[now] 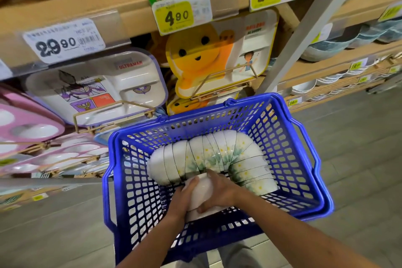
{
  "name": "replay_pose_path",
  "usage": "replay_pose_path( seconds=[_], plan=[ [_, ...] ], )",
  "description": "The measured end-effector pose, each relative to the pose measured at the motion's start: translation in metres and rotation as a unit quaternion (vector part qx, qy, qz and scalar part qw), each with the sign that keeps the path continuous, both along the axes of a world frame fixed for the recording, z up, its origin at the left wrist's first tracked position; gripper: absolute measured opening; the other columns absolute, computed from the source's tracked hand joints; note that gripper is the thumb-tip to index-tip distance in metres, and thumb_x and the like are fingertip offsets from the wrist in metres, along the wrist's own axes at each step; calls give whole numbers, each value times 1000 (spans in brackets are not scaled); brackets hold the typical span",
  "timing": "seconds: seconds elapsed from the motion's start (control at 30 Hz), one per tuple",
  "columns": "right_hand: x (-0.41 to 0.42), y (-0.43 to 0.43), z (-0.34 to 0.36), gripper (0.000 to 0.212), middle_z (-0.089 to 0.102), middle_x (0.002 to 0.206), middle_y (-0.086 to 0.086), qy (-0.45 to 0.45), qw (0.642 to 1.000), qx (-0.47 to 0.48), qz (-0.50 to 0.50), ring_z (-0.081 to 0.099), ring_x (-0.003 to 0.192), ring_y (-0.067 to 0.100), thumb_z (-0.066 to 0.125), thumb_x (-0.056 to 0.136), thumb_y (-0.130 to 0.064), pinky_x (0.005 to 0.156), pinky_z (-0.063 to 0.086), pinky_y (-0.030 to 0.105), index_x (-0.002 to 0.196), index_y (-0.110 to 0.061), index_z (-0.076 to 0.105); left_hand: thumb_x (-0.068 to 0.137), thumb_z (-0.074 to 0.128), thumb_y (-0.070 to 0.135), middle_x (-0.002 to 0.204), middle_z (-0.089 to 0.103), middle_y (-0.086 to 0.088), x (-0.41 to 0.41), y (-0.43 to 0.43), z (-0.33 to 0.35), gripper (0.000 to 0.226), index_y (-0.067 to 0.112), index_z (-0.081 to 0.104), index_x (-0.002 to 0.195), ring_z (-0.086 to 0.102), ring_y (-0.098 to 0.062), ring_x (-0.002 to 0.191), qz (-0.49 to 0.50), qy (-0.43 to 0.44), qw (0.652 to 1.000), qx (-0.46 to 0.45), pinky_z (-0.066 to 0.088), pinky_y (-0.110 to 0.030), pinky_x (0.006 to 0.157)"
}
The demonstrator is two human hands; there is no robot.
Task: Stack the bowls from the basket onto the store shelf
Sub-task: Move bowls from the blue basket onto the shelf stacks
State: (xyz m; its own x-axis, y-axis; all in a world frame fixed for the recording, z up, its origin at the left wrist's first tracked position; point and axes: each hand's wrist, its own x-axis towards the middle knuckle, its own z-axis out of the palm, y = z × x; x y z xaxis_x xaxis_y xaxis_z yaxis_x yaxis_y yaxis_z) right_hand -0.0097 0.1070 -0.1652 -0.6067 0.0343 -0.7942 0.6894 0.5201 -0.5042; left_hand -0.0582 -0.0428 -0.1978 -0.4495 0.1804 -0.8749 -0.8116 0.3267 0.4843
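A blue plastic basket (289,137) sits low in front of me. Inside it a long curved row of nested white bowls with a green and yellow flower print (217,154) lies on its side. A short stack of white bowls (203,193) is held over the near part of the basket. My left hand (185,193) grips its left side and my right hand (219,191) curls round its right side, thumb underneath.
Wooden store shelves (76,13) rise behind the basket, with children's divided plates on wire stands (95,89) and price tags. Stacked bowls (332,48) fill shelves at the right. A grey post (304,28) runs diagonally. Grey floor lies around the basket.
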Motion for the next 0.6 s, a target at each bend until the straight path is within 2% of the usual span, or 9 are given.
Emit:
replay_pose_path(
  seconds=[0.1, 0.2, 0.3, 0.4, 0.6],
  plan=[
    [6, 4, 6, 133, 21, 158, 4, 30, 999, -10, -10, 23, 144, 19, 87, 53, -52, 112, 27, 28, 155, -22, 6, 74, 73, 52, 110, 70, -9, 2, 2, 10, 61, 14, 63, 120, 68, -28, 98, -2, 20, 1000, -20, 53, -48, 93],
    [11, 9, 11, 130, 27, 155, 1, 57, 998, -24, -26, 28, 140, 16, 87, 52, -51, 108, 29, 23, 154, -26, 11, 49, 73, 66, 120, 64, -8, 4, 4, 23, 94, 19, 55, 128, 64, -28, 104, -4, 31, 999, -34, 51, -47, 95],
    [12, 15, 15, 125, 29, 153, 0, 73, 996, -40, -29, 33, 135, 13, 89, 56, -45, 104, 29, 18, 154, -28, 14, 42, 72, 68, 125, 62, -8, 5, 6, 29, 106, 18, 51, 133, 62, -28, 108, -11, 45, 998, -32, 50, -47, 97],
    [14, 16, 22, 120, 31, 150, -1, 94, 992, -60, -54, 35, 128, 9, 91, 57, -38, 106, 32, 20, 153, -30, 19, 47, 74, 66, 123, 63, -5, 5, 6, 33, 99, 19, 51, 131, 63, -26, 107, -14, 67, 997, -24, 51, -47, 95],
    [19, 15, 28, 118, 30, 148, -1, 128, 987, -71, -73, 35, 131, 11, 92, 59, -28, 109, 35, 23, 153, -28, 20, 74, 76, 52, 122, 60, -2, 2, 7, 34, 65, 23, 51, 127, 60, -21, 106, -82, 141, 985, -64, 49, -42, 94]
  ],
)
